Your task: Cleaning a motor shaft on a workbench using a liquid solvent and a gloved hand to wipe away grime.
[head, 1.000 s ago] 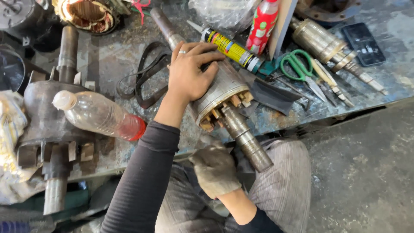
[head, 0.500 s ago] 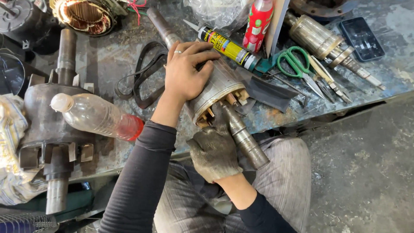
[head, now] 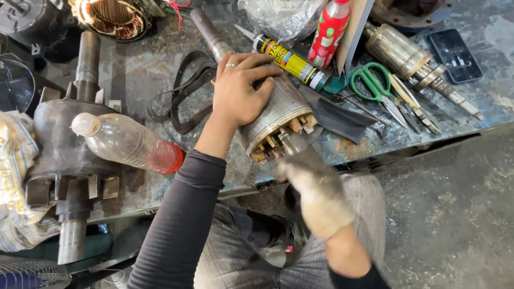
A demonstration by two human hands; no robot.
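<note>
bare left hand (head: 241, 91) presses flat on the rotor (head: 278, 115) to steady it while the blurry gloved right hand (head: 316, 190) wraps its shaft end, grip unclear.

- A clear plastic bottle (head: 126, 143) with a red bottom lies on its side atop a big dark rotor (head: 67, 147) at the left of the counter (head: 155, 75).
- A black rubber belt (head: 184, 91) lies looped on the counter.
- A yellow-and-black sealant tube (head: 286, 60) lies slantwise, with a red spray can (head: 329, 29) just beside it.
- Green-handled scissors (head: 377, 88) rest near pliers (head: 415, 104).
- A second, smaller rotor (head: 409, 56) lies at the right, close to a black phone (head: 455, 56).
- A copper-wound stator (head: 115, 16) sits at the top left.
- A crumpled plastic bag (head: 281, 16) sits at the top.
- A striped cloth (head: 16, 182) hangs at the far left.
</note>
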